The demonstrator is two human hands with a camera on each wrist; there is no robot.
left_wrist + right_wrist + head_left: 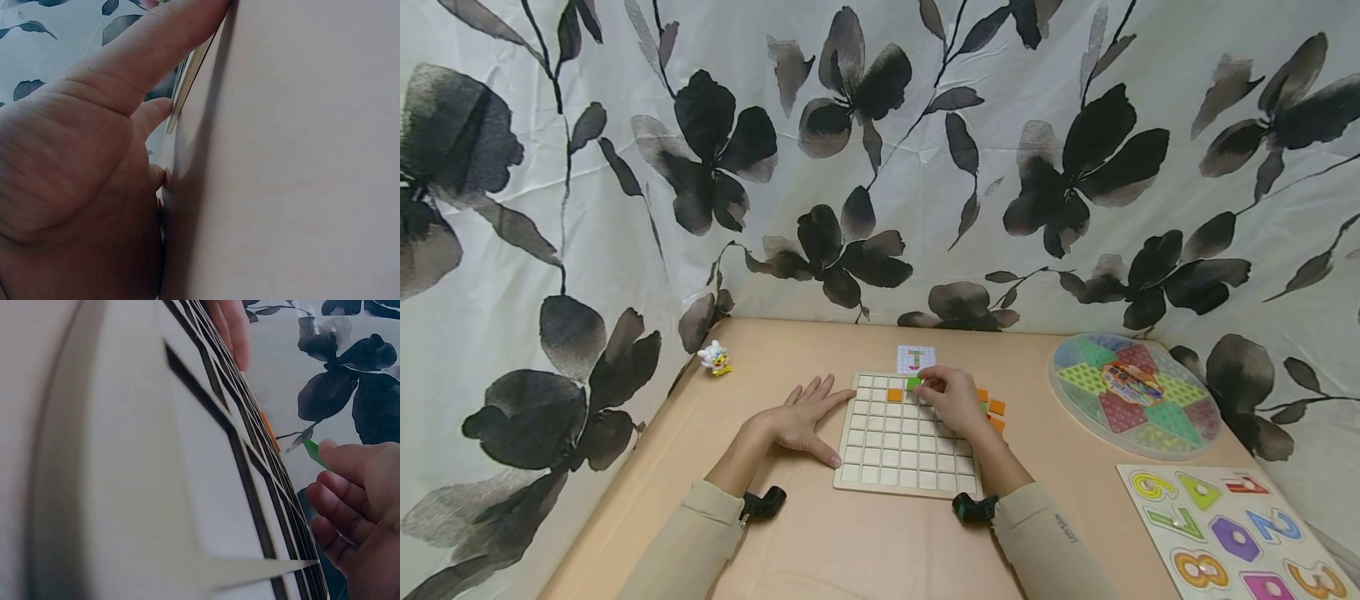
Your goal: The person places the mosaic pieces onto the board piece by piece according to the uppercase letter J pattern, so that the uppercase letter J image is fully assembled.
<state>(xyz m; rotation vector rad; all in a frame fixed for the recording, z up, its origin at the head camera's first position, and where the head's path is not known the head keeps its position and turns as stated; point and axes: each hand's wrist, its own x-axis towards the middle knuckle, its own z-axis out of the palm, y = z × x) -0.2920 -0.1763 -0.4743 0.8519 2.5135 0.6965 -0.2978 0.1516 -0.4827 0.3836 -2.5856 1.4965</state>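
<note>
A square white grid board [880, 460] lies on the table, with an orange tile [895, 395] in one of its upper cells. My right hand [951, 400] is over the board's upper right part and pinches a green tile [314, 454] by its edge; the head view shows the green tile [913, 383] near the top row. My left hand [805, 421] lies at the board's left side, fingers spread, thumb and index finger touching its edge. In the left wrist view the left palm [56, 162] stands beside the board's edge [194, 75].
Several loose orange tiles [997, 407] lie right of the board, partly behind my right hand. A small pattern card [916, 358] lies beyond the board. A toy figure [715, 358] stands at the far left. A round patterned box [1135, 396] and a number-and-shape sheet [1232, 533] lie on the right.
</note>
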